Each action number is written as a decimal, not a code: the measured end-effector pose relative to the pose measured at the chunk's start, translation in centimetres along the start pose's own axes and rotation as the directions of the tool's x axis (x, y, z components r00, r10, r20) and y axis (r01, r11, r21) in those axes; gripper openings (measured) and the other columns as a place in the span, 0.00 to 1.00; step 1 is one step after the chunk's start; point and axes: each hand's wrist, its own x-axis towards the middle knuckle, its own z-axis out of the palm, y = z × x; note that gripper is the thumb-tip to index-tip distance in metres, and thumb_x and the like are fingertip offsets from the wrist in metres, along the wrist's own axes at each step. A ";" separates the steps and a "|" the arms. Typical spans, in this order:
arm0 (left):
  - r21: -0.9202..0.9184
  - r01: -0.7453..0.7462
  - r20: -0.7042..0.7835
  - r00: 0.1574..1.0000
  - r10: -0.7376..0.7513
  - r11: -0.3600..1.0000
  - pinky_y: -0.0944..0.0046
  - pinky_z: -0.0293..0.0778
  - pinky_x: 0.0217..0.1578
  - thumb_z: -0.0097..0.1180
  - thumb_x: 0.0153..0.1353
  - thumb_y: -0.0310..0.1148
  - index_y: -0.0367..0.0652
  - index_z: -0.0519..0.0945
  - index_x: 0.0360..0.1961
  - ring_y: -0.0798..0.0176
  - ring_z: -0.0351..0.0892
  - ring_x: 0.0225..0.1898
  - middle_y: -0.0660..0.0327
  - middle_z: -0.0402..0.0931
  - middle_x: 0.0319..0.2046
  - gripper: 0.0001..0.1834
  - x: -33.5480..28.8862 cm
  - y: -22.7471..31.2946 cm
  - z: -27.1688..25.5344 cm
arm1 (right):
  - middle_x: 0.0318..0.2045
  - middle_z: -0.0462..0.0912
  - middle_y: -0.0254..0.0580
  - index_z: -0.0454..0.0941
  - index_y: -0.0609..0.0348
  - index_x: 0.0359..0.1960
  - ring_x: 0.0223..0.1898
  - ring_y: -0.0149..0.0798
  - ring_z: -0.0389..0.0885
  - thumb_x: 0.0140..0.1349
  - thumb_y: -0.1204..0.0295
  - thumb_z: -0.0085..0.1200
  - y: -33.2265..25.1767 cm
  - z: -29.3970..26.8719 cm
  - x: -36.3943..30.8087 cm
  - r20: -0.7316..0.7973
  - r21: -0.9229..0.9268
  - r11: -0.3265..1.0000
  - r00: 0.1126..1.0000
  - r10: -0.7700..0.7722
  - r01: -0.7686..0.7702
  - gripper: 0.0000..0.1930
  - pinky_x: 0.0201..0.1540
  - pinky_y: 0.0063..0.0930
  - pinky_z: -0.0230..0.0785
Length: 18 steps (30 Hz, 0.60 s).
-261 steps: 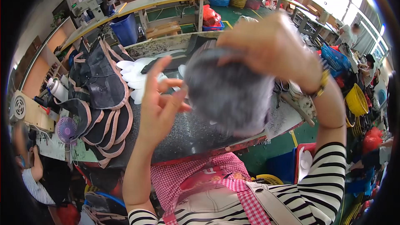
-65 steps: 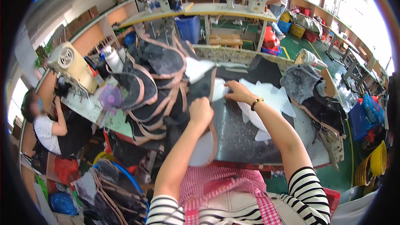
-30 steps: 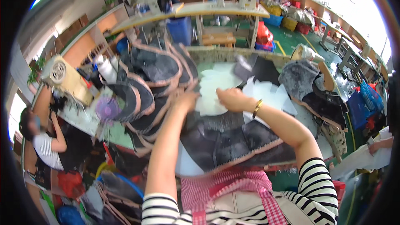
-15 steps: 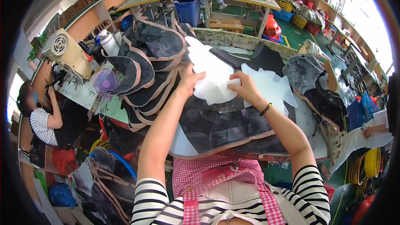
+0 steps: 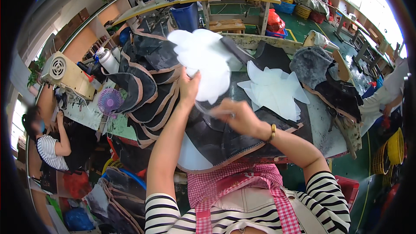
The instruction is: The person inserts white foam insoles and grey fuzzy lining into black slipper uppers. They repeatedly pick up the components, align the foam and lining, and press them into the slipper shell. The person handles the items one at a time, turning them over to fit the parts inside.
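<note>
My left hand (image 5: pixel 189 87) grips a fanned stack of white scalloped sheets (image 5: pixel 206 65) by its lower left edge, above the table. Just below the stack, my right hand (image 5: pixel 240 116) is closed, its fingertips smeared by motion. A thin, pale, see-through sheet edge (image 5: pixel 203 109) runs from below the stack to these fingertips. Under both hands lies a dark, flat piece with a pinkish-tan stitched border (image 5: pixel 229 141). To the right of the stack, more white pointed sheets (image 5: pixel 275 91) rest in an overlapping pile.
Dark pieces with tan borders (image 5: pixel 151 86) are heaped at the left, beside a purple fan (image 5: pixel 110 101), a white bottle (image 5: pixel 107 60) and a beige machine (image 5: pixel 67 76). Grey fuzzy pieces (image 5: pixel 313 67) lie at the right. A co-worker (image 5: pixel 47 141) sits at the far left.
My right hand has left the white stack's lower right edge and moved down and left, towards me. My left hand has shifted slightly left with the stack, which is now more fanned out.
</note>
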 end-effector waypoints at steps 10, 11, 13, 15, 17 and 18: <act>0.785 -0.387 0.438 0.899 0.009 0.484 0.51 0.66 0.56 0.63 0.52 0.39 0.37 0.70 0.54 0.42 0.70 0.56 0.45 0.73 0.51 0.30 -10.2 9.9 4.7 | 0.35 0.81 0.37 0.76 0.60 0.55 0.35 0.23 0.77 0.64 0.71 0.54 -0.7 -13.9 -4.1 0.011 0.195 0.838 0.856 0.517 -0.509 0.18 0.37 0.22 0.71; 0.684 -0.557 0.636 0.772 -0.011 0.471 0.53 0.62 0.60 0.64 0.52 0.44 0.38 0.72 0.54 0.47 0.68 0.60 0.49 0.71 0.55 0.31 -13.7 8.9 6.0 | 0.35 0.81 0.36 0.76 0.61 0.54 0.35 0.23 0.77 0.63 0.70 0.56 -1.0 -13.7 -4.8 0.014 0.296 0.852 0.894 0.448 -0.431 0.18 0.38 0.21 0.71; 0.668 -0.635 0.729 0.662 -0.171 0.389 0.49 0.57 0.64 0.64 0.52 0.46 0.39 0.72 0.56 0.50 0.66 0.62 0.50 0.68 0.59 0.33 -20.0 5.6 7.7 | 0.36 0.81 0.35 0.76 0.64 0.52 0.36 0.24 0.77 0.60 0.68 0.59 -1.3 -13.6 -6.1 0.028 0.357 0.864 0.928 0.371 -0.356 0.20 0.39 0.19 0.70; 0.659 -0.702 0.749 0.644 -0.156 0.270 0.48 0.57 0.64 0.64 0.53 0.44 0.37 0.72 0.56 0.47 0.65 0.62 0.50 0.67 0.60 0.32 -21.4 3.6 6.2 | 0.36 0.80 0.34 0.76 0.67 0.50 0.38 0.25 0.77 0.57 0.65 0.63 -1.0 -13.9 -7.4 0.069 0.283 0.887 0.930 0.361 -0.366 0.23 0.41 0.17 0.69; 0.659 -0.527 0.700 0.692 -0.179 0.537 0.53 0.58 0.63 0.63 0.54 0.40 0.35 0.72 0.56 0.51 0.66 0.62 0.52 0.69 0.58 0.30 -20.7 5.6 4.8 | 0.38 0.81 0.35 0.77 0.65 0.48 0.40 0.26 0.77 0.48 0.67 0.67 -0.8 -14.4 -8.3 0.122 0.340 0.823 0.889 0.441 -0.455 0.25 0.45 0.19 0.68; 0.635 -0.417 0.672 0.714 -0.199 0.650 0.55 0.59 0.63 0.62 0.55 0.38 0.34 0.72 0.56 0.53 0.67 0.62 0.53 0.70 0.57 0.29 -20.3 6.5 4.6 | 0.38 0.81 0.35 0.77 0.65 0.48 0.41 0.26 0.77 0.47 0.68 0.66 -1.1 -14.2 -8.4 0.156 0.352 0.806 0.879 0.450 -0.475 0.25 0.45 0.19 0.68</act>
